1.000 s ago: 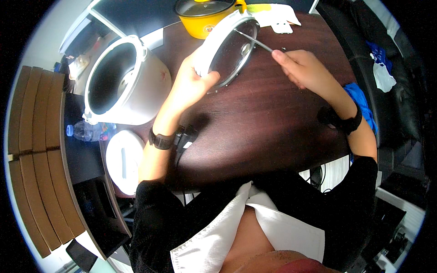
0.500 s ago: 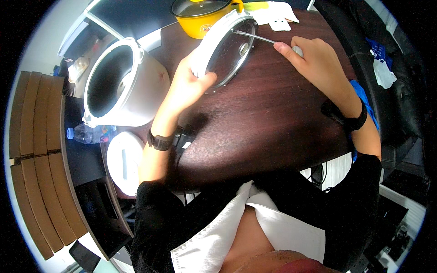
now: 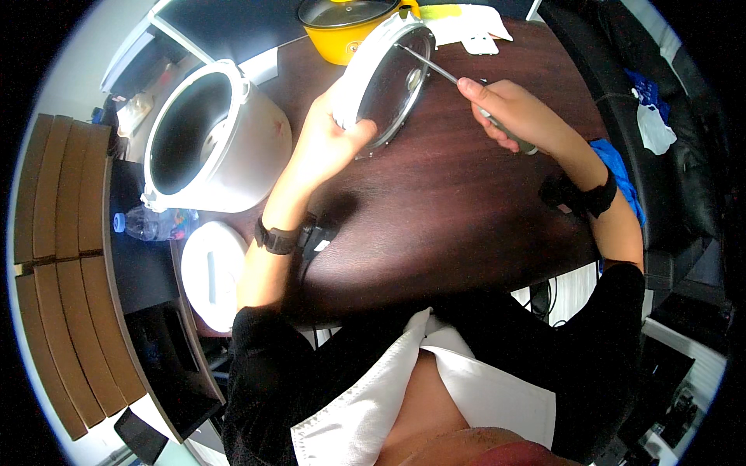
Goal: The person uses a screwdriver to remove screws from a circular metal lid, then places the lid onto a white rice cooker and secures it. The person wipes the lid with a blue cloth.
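Note:
My left hand [image 3: 330,147] grips the lower left rim of a round white lid [image 3: 381,89], held up on edge above the table. Its dark, shiny inner face, ringed with metal, is turned to the right. Closed around the handle of a screwdriver [image 3: 433,66] is my right hand [image 3: 509,113]. The thin metal shaft slants up to the left, its tip at the upper part of the lid's inner face; whether it sits in a screw is too small to tell. A white cooker body [image 3: 260,151] lies tilted left of my left hand, its dark opening facing left.
Behind the lid stands a yellow pot [image 3: 334,46] with a glass cover. A white-and-green sheet [image 3: 462,19] and a small white item [image 3: 479,43] lie on the brown table [image 3: 435,225]. A round white cover [image 3: 211,276] and a clear bottle [image 3: 151,224] are at the left.
My right hand has turned and dropped a little, so the screwdriver's shaft slants more steeply and its handle shows below my fingers. The lid has shifted slightly left in my left hand.

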### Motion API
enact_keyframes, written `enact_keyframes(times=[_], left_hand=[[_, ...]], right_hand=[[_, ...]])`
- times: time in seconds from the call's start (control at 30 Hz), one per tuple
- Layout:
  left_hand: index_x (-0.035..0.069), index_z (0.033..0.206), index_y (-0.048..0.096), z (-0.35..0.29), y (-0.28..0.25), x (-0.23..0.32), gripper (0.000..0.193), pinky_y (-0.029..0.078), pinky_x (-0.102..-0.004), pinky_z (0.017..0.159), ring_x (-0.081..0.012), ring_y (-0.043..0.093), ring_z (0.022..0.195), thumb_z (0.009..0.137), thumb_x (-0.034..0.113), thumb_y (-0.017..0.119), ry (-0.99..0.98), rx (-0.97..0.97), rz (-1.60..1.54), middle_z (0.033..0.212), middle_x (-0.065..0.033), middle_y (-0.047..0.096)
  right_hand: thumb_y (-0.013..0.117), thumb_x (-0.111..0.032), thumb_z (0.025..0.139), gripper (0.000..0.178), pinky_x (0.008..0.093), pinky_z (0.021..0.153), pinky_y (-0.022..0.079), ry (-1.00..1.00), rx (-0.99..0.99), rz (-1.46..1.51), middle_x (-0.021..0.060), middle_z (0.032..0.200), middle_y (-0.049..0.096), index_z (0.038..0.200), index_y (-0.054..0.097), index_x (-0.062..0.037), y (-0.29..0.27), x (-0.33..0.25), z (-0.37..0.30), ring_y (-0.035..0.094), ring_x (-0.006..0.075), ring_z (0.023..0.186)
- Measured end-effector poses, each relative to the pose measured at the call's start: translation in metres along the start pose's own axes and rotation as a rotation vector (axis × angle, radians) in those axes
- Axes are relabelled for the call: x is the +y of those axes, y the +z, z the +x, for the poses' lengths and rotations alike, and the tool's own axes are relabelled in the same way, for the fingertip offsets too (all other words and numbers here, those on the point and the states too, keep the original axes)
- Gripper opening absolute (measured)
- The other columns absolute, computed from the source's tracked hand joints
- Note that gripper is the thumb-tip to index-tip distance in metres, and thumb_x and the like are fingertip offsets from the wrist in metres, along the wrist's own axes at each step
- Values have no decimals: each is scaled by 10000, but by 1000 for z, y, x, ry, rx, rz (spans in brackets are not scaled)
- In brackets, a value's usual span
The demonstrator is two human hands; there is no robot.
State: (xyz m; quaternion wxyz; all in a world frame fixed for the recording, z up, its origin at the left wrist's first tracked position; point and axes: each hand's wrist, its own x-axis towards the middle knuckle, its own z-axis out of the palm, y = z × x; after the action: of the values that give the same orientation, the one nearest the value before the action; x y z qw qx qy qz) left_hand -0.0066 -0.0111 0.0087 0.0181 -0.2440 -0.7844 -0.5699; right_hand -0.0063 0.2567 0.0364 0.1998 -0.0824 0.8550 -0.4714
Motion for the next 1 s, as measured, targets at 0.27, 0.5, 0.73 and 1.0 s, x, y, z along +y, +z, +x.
enact_keyframes(times=[0.27,0.5,0.73,1.0], left_hand=[[17,1235,532,0,-2,-2,515,339,-189,559,-22,383,613,724,-13,590,-1,0,-13,696,88,420],[19,1258,522,0,-2,-3,544,339,-186,563,-20,386,621,721,-24,597,7,-12,-22,704,90,421],[16,1230,534,0,-4,-5,509,335,-187,558,-17,386,618,727,-24,602,-4,7,-23,701,92,423],[15,1217,540,-1,-3,-6,490,330,-185,551,-15,391,609,732,-23,603,-22,10,-54,697,94,431]], right_hand=[[492,-623,881,648,270,363,371,-10,204,-266,30,452,440,584,498,-48,-10,-16,-15,470,124,377],[498,-562,905,634,283,377,381,-179,284,-423,43,441,436,539,479,-44,-13,-9,-24,485,142,375],[532,-517,899,592,374,432,411,-117,218,-333,136,459,469,579,526,-20,-14,-7,-31,528,268,414],[588,-477,870,526,452,489,419,-383,587,-754,197,527,521,602,560,-25,-14,-7,-27,565,377,523]])
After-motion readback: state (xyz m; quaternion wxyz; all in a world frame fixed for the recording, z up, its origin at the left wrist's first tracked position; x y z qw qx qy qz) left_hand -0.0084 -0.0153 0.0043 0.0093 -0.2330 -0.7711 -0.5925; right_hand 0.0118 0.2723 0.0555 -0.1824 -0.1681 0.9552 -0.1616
